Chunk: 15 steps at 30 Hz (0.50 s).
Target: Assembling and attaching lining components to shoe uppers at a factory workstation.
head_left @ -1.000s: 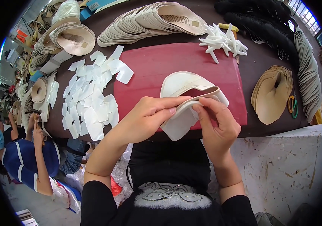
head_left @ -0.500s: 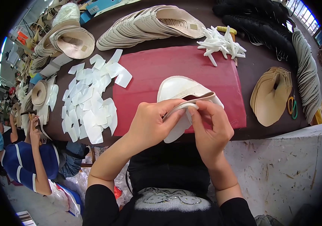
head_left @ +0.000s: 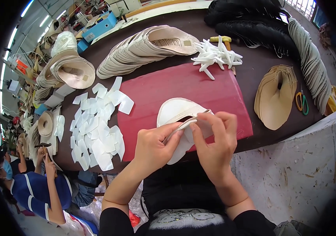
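A cream shoe upper (head_left: 172,110) lies over the front part of a red mat, its opening edge raised towards me. My left hand (head_left: 156,143) pinches that edge between thumb and fingers. At the same rim, just to the right, my right hand (head_left: 217,137) has its thumb and forefinger closed on the upper, the other fingers curled loosely above. A narrow pale strip shows along the rim between the two hands; whether it is a separate piece I cannot tell. The lower part of the upper hangs partly hidden behind my left hand.
The red mat (head_left: 148,88) lies on a dark table. Left are loose white plastic pieces (head_left: 101,133); beyond are a row of shoe uppers (head_left: 124,55) and white strips (head_left: 217,57). Tan pieces (head_left: 272,106) and scissors (head_left: 302,103) lie right. A person (head_left: 38,192) holds a hammer (head_left: 43,145).
My view has shifted, so the table sits lower in it. My right forefinger has straightened and spread a little from the thumb at the rim. My left hand keeps its pinch.
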Tool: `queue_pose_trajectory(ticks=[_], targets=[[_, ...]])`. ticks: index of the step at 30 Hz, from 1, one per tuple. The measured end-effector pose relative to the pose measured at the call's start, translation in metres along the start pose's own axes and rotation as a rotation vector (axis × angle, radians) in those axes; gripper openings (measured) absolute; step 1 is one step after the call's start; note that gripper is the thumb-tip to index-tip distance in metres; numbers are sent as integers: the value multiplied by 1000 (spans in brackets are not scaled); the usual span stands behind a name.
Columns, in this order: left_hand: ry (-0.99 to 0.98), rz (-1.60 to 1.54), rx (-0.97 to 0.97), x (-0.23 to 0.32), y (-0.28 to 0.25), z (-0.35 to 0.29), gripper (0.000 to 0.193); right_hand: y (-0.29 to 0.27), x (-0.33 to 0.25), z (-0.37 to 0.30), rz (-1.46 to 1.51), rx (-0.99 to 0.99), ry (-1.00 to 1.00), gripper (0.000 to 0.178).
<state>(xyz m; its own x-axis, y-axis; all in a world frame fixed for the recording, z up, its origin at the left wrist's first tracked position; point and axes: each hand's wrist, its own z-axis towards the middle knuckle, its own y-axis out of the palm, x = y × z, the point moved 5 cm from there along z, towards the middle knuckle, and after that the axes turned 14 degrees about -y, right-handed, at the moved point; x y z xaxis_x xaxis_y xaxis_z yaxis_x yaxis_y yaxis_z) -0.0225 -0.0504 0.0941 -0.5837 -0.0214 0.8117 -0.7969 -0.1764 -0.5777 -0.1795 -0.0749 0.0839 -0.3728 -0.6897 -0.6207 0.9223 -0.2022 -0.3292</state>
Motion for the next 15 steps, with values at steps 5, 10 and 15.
queue_pose_trajectory(ticks=[5, 10, 15], targets=[[-18, -36, -33, 2, -5, 0, 22, -8, 2, 19, -127, -36, -223, 26], [11, -99, 25, 1, -17, -4, 19, -2, 12, 19, 103, -177, -262, 25], [-21, -88, 66, -13, -29, -8, 18, 1, 6, 24, 83, -240, -240, 22]])
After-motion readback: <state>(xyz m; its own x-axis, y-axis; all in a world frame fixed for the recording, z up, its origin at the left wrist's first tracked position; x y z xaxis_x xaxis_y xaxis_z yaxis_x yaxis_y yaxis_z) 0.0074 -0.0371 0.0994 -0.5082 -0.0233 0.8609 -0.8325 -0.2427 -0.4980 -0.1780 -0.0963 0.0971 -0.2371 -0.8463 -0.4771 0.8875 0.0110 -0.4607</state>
